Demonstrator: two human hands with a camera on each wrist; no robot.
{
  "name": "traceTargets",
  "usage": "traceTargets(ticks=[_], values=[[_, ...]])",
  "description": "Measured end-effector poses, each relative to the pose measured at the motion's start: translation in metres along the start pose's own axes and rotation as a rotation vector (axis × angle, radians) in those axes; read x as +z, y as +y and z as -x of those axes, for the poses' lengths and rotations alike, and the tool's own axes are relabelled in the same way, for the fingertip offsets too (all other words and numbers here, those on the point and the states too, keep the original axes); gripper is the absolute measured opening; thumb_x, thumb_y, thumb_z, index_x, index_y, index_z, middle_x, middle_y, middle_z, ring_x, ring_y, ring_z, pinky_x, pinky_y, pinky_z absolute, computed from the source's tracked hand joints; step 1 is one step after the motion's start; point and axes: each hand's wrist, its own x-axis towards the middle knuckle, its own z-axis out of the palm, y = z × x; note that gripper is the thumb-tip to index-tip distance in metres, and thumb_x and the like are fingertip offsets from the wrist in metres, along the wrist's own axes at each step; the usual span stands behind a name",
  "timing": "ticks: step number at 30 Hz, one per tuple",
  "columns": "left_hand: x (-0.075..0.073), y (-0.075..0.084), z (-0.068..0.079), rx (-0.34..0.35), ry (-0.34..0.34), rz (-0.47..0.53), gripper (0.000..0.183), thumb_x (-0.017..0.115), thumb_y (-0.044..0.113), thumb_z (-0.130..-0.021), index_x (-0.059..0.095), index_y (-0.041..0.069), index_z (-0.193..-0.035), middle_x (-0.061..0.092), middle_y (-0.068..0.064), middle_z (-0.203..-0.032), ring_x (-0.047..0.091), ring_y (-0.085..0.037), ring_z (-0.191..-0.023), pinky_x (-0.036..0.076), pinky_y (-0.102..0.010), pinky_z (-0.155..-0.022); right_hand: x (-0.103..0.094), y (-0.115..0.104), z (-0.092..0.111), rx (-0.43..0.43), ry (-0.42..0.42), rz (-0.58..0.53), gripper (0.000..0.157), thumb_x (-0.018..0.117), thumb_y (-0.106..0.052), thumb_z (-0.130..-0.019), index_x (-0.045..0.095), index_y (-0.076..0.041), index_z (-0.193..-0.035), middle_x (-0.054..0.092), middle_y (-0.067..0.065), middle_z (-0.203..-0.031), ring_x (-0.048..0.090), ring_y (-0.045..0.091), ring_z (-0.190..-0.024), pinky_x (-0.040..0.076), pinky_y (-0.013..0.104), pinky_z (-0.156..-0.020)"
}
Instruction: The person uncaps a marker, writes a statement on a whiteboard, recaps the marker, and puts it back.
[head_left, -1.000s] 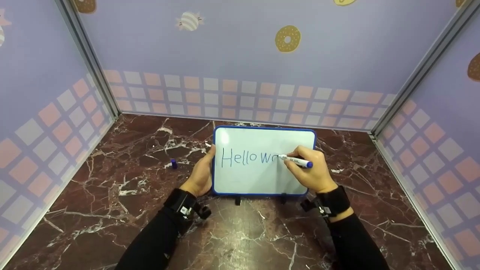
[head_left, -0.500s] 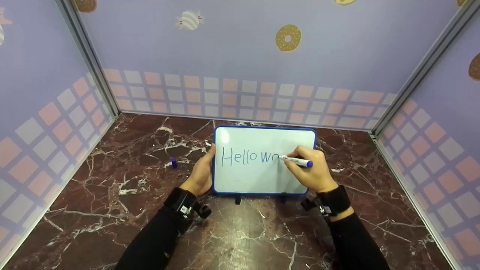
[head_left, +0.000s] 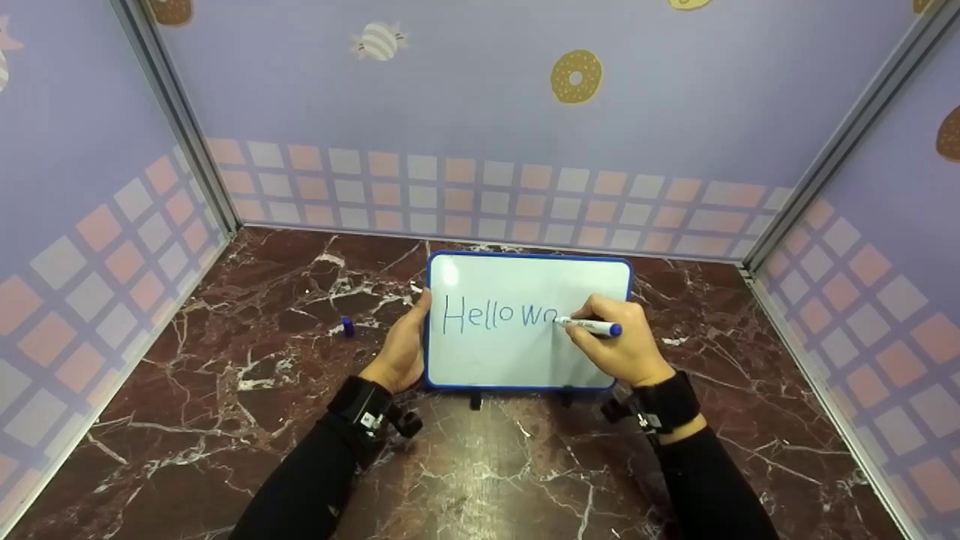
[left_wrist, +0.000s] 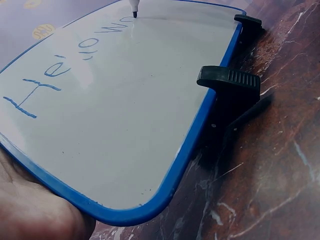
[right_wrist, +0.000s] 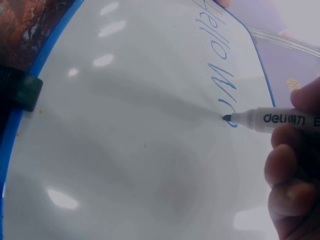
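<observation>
A small whiteboard [head_left: 495,364] with a blue frame stands tilted back on the tabletop, held by dark stand clips [left_wrist: 230,80] at its lower edge. Blue writing [head_left: 480,313] across it reads "Hello w", followed by a partly drawn round letter. My left hand [head_left: 401,349] holds the board's left edge, thumb along the frame and the other fingers hidden behind. Between thumb and fingers, my right hand [head_left: 622,341] pinches a white whiteboard marker [right_wrist: 277,119] with a blue end. Its dark tip meets the board at the end of the writing, as the right wrist view shows.
A blue marker cap [head_left: 348,327] lies on the dark red marble tabletop [head_left: 225,420], left of my left hand. Purple walls [head_left: 480,97] with a checked band enclose the table at the back and both sides. Both wrists wear black camera straps.
The marker tip has moved slightly down along the letter after the "w", the right hand shifting a little with it. My left hand, the board and the cap stay in place.
</observation>
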Motion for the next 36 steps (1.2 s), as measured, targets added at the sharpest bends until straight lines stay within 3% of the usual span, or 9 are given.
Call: traceTargets(ticks=[36], values=[[0.0002,-0.0007,-0.0018,0.017,0.006,0.015,0.066,0.043,0.061,-0.117,0.050,0.018,-0.167,0.071,-0.012,-0.142,0.069,-0.032,-0.123,0.056,-0.051,-0.102,0.0049,-0.0042,0.0004,0.020,-0.028,-0.067,0.014,0.086,0.002,-0.088,0.075,-0.007,-0.089,0.079,0.000,-0.082,0.061,0.010,-0.059,0.048,0.022,-0.052]])
